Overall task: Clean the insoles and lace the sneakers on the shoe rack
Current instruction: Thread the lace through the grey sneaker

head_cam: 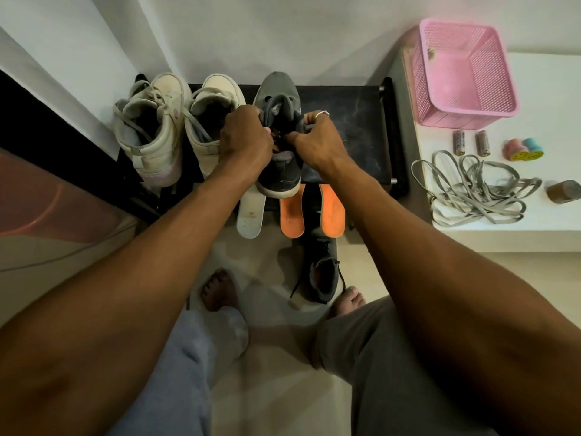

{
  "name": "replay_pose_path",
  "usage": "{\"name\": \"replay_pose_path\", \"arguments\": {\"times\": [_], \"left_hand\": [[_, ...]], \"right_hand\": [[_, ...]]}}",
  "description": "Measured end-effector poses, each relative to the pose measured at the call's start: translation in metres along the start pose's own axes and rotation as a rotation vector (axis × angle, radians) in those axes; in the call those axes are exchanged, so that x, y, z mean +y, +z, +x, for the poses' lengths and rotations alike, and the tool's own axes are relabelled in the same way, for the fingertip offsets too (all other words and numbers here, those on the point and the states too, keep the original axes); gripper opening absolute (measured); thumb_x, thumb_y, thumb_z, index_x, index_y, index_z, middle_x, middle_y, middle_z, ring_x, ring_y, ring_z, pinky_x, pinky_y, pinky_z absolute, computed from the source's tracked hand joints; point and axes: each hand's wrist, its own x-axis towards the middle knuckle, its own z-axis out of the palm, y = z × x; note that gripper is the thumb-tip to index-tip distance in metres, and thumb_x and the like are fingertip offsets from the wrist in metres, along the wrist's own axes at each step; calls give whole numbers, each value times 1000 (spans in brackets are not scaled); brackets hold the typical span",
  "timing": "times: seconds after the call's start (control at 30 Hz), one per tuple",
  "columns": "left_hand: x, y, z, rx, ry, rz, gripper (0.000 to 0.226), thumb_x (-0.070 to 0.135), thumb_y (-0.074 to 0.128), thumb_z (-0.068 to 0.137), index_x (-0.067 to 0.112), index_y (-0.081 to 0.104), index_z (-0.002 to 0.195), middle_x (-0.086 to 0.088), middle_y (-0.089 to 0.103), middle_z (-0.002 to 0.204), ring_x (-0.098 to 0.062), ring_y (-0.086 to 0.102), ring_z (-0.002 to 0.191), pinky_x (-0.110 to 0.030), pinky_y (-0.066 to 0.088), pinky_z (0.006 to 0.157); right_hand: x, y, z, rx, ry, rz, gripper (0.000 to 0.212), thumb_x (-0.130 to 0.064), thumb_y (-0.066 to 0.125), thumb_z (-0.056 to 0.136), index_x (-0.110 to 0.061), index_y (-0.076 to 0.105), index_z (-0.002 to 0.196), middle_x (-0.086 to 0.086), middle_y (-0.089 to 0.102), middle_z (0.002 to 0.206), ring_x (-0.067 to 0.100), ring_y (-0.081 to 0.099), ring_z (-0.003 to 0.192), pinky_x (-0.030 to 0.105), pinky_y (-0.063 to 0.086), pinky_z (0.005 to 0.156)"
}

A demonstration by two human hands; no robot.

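Note:
A grey sneaker [278,89] stands on the black shoe rack [358,130], toe towards the wall. My left hand [243,138] grips its left side at the opening. My right hand [316,136] grips the right side, its fingers curled on the collar and tongue. What the fingertips pinch between the hands is hidden. Two white high-top sneakers [151,130] [209,121] stand to the left on the rack. A white insole [250,215] and two orange insoles [291,215] [332,212] stick out over the rack's front edge. The second grey sneaker [323,272] lies on the floor.
On the white shelf [490,239] at right lie a tangle of grey laces [471,190], a pink basket [462,73], two batteries [470,142], small coloured spools [523,149] and a brown jar [564,191]. My bare feet [218,289] stand on the tiled floor.

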Motion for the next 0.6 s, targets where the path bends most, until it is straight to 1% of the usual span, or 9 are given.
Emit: {"name": "replay_pose_path", "arguments": {"times": [0.17, 0.23, 0.27, 0.3, 0.33, 0.4, 0.47, 0.53, 0.6], "left_hand": [[16, -17, -17, -19, 111, 225, 28, 20, 60, 98, 6, 62, 123, -16, 66, 122, -35, 62, 113, -34, 44, 81], [26, -30, -33, 19, 171, 300, 24, 23, 59, 99, 9, 64, 118, -15, 66, 120, -37, 62, 112, -41, 46, 88], [32, -34, -39, 35, 184, 301, 23, 25, 58, 98, 11, 65, 115, -14, 66, 119, -37, 62, 112, -44, 47, 93], [36, -36, -45, 42, 189, 289, 23, 27, 57, 98, 13, 66, 115, -12, 66, 119, -36, 63, 111, -43, 47, 92], [42, -37, -53, 37, 194, 270, 25, 29, 55, 99, 15, 67, 115, -11, 66, 119, -34, 63, 110, -39, 45, 85], [49, -37, -72, -30, 162, 212, 28, 30, 52, 98, 14, 70, 114, -11, 67, 116, -32, 64, 107, -35, 43, 74], [53, -32, -92, -146, 90, 103, 28, 27, 52, 94, 12, 72, 107, -14, 68, 110, -37, 66, 101, -36, 46, 69], [54, -23, -112, -293, -13, 8, 28, 29, 54, 84, 10, 71, 96, -15, 69, 102, -38, 68, 94, -35, 49, 66], [55, -13, -130, -445, -139, -51, 29, 31, 51, 71, 8, 64, 83, -15, 72, 92, -36, 71, 83, -37, 58, 68]], "right_hand": [[2, -9, -9, -16, -17, 58, 32, -26, 73, 86, -15, 56, 111, 0, 69, 94, 9, 70, 84, 26, 60, 76], [4, -17, -18, 23, -7, 25, 35, -35, 70, 84, -16, 58, 111, -3, 69, 93, 6, 68, 82, 23, 58, 73], [4, -22, -23, 60, 5, 0, 37, -41, 69, 81, -17, 61, 109, -4, 69, 91, 6, 68, 81, 24, 58, 72], [5, -27, -27, 101, 20, -26, 38, -44, 67, 78, -16, 64, 103, -3, 70, 88, 8, 67, 78, 28, 58, 72], [5, -33, -33, 138, 30, -45, 36, -42, 65, 75, -13, 68, 96, -3, 71, 82, 9, 66, 74, 32, 58, 71], [6, -42, -50, 184, 41, -83, 29, -32, 61, 78, -4, 70, 80, -1, 67, 67, 11, 61, 62, 33, 55, 68], [9, -50, -69, 185, 48, -162, 28, -23, 56, 81, 1, 67, 72, 2, 59, 60, 13, 53, 56, 29, 48, 59], [13, -57, -88, 167, 81, -254, 28, -21, 54, 82, 1, 63, 68, 4, 56, 59, 16, 51, 55, 27, 41, 54], [23, -65, -104, 127, 167, -309, 25, -23, 55, 83, -4, 61, 67, 6, 57, 63, 20, 53, 58, 29, 39, 54]]}}
